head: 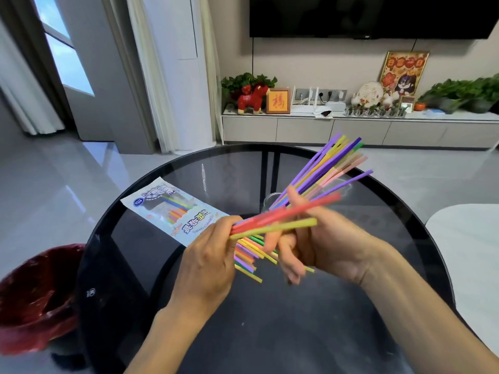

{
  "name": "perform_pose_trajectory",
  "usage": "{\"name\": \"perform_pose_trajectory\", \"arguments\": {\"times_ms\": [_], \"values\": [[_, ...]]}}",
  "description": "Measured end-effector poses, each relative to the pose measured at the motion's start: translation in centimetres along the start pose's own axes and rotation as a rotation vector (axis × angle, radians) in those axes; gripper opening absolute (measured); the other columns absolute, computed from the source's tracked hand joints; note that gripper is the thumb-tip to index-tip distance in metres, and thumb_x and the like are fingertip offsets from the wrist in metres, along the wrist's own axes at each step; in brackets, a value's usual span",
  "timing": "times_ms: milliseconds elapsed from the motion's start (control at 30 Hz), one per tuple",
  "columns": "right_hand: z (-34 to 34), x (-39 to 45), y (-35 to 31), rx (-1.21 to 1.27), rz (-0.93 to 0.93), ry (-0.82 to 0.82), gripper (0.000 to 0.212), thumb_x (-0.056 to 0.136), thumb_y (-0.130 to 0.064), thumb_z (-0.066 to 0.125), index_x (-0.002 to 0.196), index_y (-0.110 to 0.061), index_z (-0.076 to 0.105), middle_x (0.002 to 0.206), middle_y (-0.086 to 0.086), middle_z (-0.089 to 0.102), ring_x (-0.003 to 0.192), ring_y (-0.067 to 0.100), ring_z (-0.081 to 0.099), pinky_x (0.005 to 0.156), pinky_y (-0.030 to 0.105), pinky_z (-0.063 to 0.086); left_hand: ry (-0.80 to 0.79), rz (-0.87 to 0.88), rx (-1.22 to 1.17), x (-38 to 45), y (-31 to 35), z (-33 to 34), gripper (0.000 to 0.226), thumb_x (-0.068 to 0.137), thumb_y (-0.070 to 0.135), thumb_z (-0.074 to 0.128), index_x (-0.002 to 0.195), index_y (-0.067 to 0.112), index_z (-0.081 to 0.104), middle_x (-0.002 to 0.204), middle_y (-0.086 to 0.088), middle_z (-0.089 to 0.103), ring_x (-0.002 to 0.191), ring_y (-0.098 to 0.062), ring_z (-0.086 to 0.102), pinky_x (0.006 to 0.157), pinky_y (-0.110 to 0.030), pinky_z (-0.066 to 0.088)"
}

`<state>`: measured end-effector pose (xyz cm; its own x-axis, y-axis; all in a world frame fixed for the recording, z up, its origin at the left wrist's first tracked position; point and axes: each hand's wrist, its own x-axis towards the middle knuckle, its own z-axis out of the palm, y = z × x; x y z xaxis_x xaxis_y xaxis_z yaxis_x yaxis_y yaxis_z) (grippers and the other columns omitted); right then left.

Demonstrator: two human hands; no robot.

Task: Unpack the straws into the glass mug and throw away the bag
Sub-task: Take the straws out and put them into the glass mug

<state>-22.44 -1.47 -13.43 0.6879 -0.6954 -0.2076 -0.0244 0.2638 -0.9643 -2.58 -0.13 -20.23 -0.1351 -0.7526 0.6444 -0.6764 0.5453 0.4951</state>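
above the round glass table [270, 333], our right hand [329, 247] wraps a fanned bundle of coloured straws [324, 174]; our left hand [213, 255] pinches a few by their near ends. the bag [172, 209] lies flat on the table behind our left hand, the glass mug [270, 202] stands mostly hidden behind the straws, and a red-lined bin [35, 295] sits left.

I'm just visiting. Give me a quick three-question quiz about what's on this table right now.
1. True or false: the bag is already in the red-lined bin.
2. Which hands hold straws? A left only, B right only, C both.
3. Fill in: the bag lies on the round dark glass ____.

Key: 1 false, it lies on the table. 2 C, left hand and right hand. 3 table.
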Motion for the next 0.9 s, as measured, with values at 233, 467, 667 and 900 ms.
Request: {"name": "perform_pose_trajectory", "arguments": {"times_ms": [233,467,667,900], "values": [[-0.7,0.5,0.3,-0.077,-0.331,0.298,0.035,0.087,0.000,0.059,0.122,-0.003,0.062,0.118,0.012,0.071,0.093,0.021,0.070,0.079,0.034,0.058,-0.369,-0.305,-0.846,0.1,1.2,0.1,0.020,0.093,0.011,0.041,0.097,0.010,0.061,0.086,-0.001,0.069,0.088,-0.015,0.067,0.085,-0.026,0.053],[-0.5,1.8,2.6,-0.311,-0.274,0.264,0.023,0.093,-0.001,0.058,0.115,0.002,0.067,0.098,0.011,0.076,0.086,0.019,0.071,0.083,0.046,0.058,-0.666,-0.475,-0.801,-1.3,-0.5,2.5,0.021,0.091,0.016,0.043,0.094,0.012,0.064,0.093,-0.001,0.071,0.094,-0.019,0.064,0.089,-0.026,0.046],[0.0,2.5,3.6,-0.339,-0.283,0.293,0.012,0.087,-0.008,0.067,0.095,-0.013,0.073,0.086,-0.001,0.077,0.082,0.010,0.072,0.072,0.019,0.053,-0.789,-0.510,-0.843,-1.5,-0.9,2.3,0.016,0.096,-0.001,0.039,0.100,0.003,0.054,0.096,-0.011,0.068,0.095,-0.016,0.066,0.080,-0.018,0.049],[0.3,2.9,4.0,-0.220,-0.299,0.381,0.008,0.084,-0.006,0.069,0.091,-0.009,0.073,0.079,0.002,0.078,0.076,0.014,0.075,0.064,0.022,0.057,-0.945,-0.561,-0.943,-1.2,-1.2,1.7,0.016,0.093,0.009,0.043,0.103,0.007,0.056,0.094,-0.013,0.068,0.088,-0.022,0.066,0.085,-0.030,0.051]]}}
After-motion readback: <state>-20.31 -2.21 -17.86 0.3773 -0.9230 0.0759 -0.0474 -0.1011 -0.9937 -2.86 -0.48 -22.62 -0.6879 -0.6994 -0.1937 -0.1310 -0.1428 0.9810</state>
